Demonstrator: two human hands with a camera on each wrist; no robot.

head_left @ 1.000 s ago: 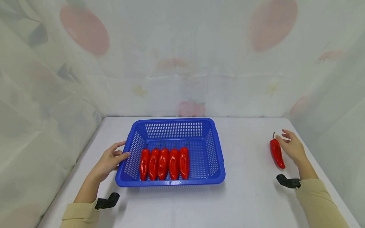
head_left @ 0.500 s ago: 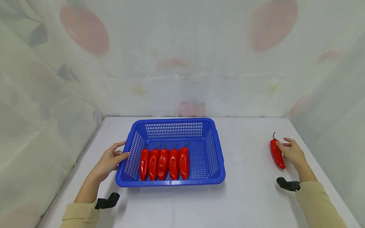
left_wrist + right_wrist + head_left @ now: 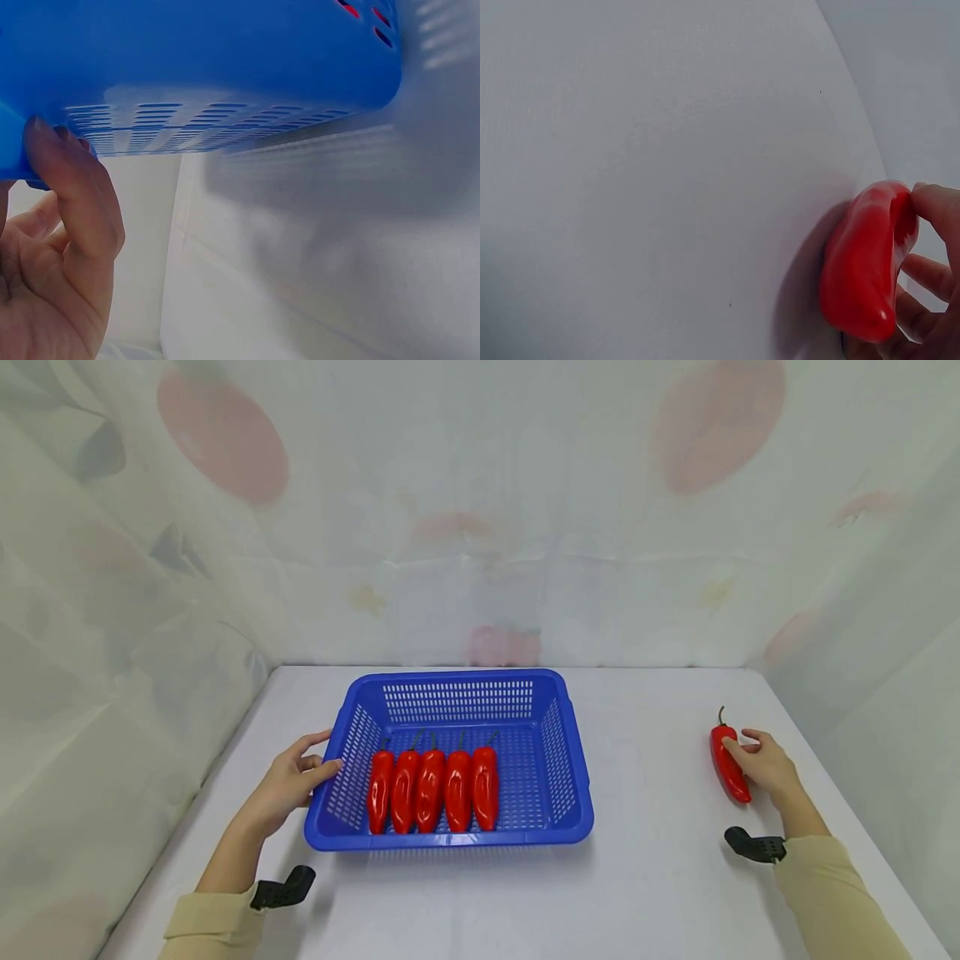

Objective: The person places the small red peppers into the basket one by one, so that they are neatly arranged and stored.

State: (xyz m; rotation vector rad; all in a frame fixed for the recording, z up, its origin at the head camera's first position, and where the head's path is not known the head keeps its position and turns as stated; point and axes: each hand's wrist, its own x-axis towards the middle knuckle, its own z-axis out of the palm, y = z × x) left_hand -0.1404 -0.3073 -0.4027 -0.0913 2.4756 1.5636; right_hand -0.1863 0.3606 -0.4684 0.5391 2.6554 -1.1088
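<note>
In the head view a blue plastic basket (image 3: pixel 450 839) stands left of the table's middle. Several glossy red chili peppers (image 3: pixel 430 791) with green stems lie in it side by side. My left hand (image 3: pixel 288 785) grips the basket's left rim, thumb over the top; the left wrist view has its bent fingers (image 3: pixel 82 199) against the outside. Far to the right, one more red chili pepper (image 3: pixel 727 764) is at the tabletop, stem pointing away. My right hand (image 3: pixel 768 767) holds it from the right side, thumb on its upper face and fingers round the far side, partly hidden.
The white tabletop (image 3: pixel 637 877) stretches between the basket and the single pepper. Pale printed sheeting (image 3: pixel 480 527) hangs behind the table and along both sides. Black wrist-camera mounts (image 3: pixel 285 889) stick out from both sleeves.
My right hand has come down from beside the pepper's stem to its body, and the thumb now lies on it. The left hand and the basket have stayed in place.
</note>
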